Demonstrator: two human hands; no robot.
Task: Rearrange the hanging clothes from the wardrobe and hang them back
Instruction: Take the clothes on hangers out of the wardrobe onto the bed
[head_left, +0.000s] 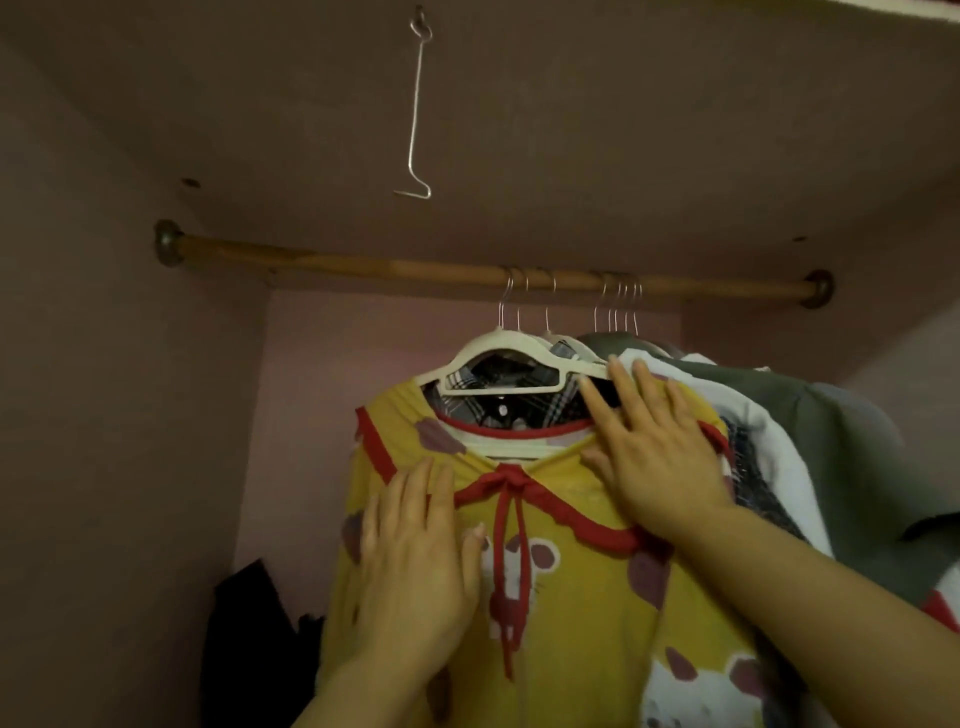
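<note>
Head view: yellow dress (582, 571) w/ red trim hangs on a white hanger (498, 358) from the wooden rod (363, 265), frontmost, directly ahead. Left hand (415, 561) flat, fingers spread, on chest; right hand (660, 457) flat on the shoulder, nearer the hanger. Dress hangs vertical; the rod's free space lies left.

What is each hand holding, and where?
Nothing gripped: left hand lies flat on the yellow top at the chest, right hand flat by its collar.

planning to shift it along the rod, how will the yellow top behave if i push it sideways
Probably floppy: the yellow top drapes and wrinkles under the left hand and right hand. It likely swings, since its white hanger hangs from the wooden rod by one thin wire hook.
</note>
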